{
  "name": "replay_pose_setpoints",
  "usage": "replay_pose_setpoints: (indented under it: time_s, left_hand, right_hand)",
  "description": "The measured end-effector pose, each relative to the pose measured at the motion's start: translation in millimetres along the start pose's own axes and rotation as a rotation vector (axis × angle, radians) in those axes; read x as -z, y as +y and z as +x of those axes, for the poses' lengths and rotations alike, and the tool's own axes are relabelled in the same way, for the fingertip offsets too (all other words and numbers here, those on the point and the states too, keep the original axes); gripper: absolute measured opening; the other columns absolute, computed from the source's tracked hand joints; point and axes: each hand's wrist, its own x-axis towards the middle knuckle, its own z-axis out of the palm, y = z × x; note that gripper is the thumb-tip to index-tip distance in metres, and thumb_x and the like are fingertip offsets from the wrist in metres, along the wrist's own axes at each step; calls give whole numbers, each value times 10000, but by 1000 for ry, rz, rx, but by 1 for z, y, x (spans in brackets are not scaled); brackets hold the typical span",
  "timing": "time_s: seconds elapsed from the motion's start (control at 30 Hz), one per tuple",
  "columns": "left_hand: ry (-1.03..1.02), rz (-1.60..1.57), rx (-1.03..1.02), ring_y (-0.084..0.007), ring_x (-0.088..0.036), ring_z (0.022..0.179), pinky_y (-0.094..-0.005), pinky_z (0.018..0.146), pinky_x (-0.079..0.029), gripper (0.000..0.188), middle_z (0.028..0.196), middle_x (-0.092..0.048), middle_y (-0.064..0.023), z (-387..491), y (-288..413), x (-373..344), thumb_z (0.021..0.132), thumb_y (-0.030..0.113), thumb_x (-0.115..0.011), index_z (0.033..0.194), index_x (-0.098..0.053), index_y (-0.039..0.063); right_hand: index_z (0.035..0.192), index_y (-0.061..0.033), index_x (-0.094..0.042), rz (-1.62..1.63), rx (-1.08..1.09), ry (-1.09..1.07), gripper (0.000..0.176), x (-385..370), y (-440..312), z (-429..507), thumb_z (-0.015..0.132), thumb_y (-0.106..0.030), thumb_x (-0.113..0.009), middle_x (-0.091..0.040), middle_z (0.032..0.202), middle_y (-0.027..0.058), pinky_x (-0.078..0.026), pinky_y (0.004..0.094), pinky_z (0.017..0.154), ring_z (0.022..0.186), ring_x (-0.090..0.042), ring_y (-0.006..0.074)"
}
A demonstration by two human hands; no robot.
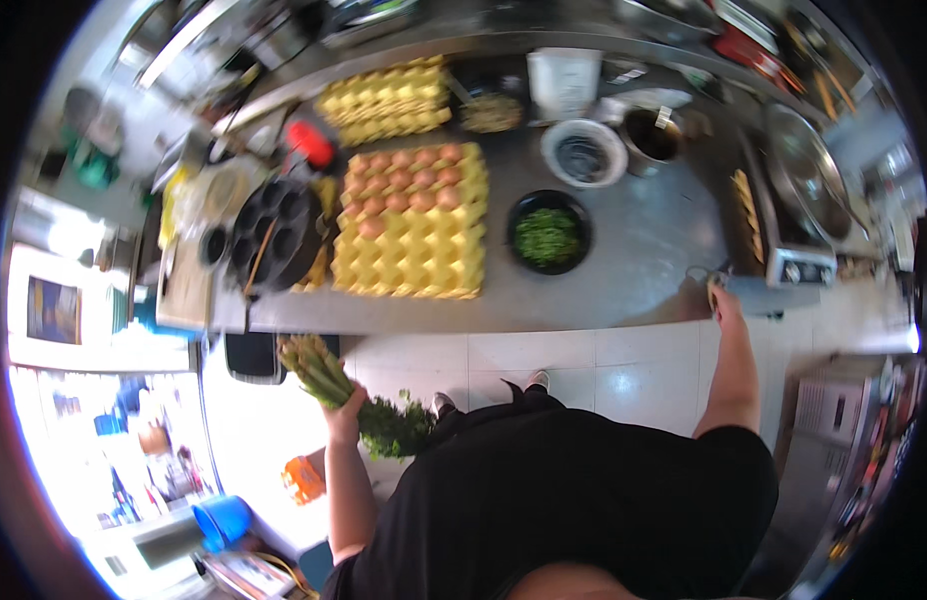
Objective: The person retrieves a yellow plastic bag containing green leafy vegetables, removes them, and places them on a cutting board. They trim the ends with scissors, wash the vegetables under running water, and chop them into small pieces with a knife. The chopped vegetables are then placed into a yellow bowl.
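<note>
My left hand (345,414) grips a bunch of leafy green celery (322,369) around its stalks. The pale cut ends point up and away, and the dark leaves (400,426) hang towards my body. Reaching far to the right, my right hand (724,304) is at the front edge of the steel worktable (636,281). Its fingers are curled at a small tan thing (714,283), too blurred to tell whether it is held. A flat bluish-grey shape (775,295) lies just beyond that hand. A black bowl (550,231) of chopped greens (546,236) stands on the table.
Yellow egg trays (407,262) hold several brown eggs (398,178). A black multi-hollow pan (277,236) sits left of them. Behind the greens are a white tub (583,154) and a dark-filled pot (651,136). A stove unit (801,266) with a large metal pan (808,172) stands right.
</note>
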Motion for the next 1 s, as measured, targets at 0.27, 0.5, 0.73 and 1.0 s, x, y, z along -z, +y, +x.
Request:
replay_pose_setpoints:
  time_s: [0.27, 0.5, 0.73, 1.0]
  left_hand:
    - [168, -251, -24, -159, -563, 654, -270, 638, -462, 504, 734, -560, -67, -4, -24, 146, 731, 38, -644, 1190, -445, -32]
    - [93, -402, -57, -213, -626, 770, -312, 735, -490, 299, 805, -604, -88, 0, -39, 303, 718, 37, -653, 986, -533, -19]
    - [289, -198, 31, -131, -590, 684, -259, 629, -467, 129, 751, -617, -34, 8, -69, 423, 707, 68, -688, 801, -616, 19]
    - [396, 139, 69, -102, -555, 650, -271, 592, -459, 195, 714, -588, -9, 62, -66, 531, 710, 91, -725, 831, -583, 34]
  right_hand:
    - [867, -105, -550, 472, 476, -356, 139, -205, -67, -256, 827, -174, -664, -532, 719, 1, -376, 216, 528, 599, -480, 67]
    - [999, -55, -512, 106, 1095, -1150, 242, -428, -133, -559, 843, -158, -666, -552, 847, 43, -471, 311, 757, 794, -551, 167]
    - [1055, -47, -494, -281, 1143, -1607, 636, -588, -171, -805, 702, -494, -777, -531, 840, 34, -435, 264, 680, 761, -482, 103]
    - [865, -81, -497, -41, 799, -1893, 322, -782, -185, -948, 753, -197, -775, -561, 757, 4, -456, 239, 610, 675, -546, 84]
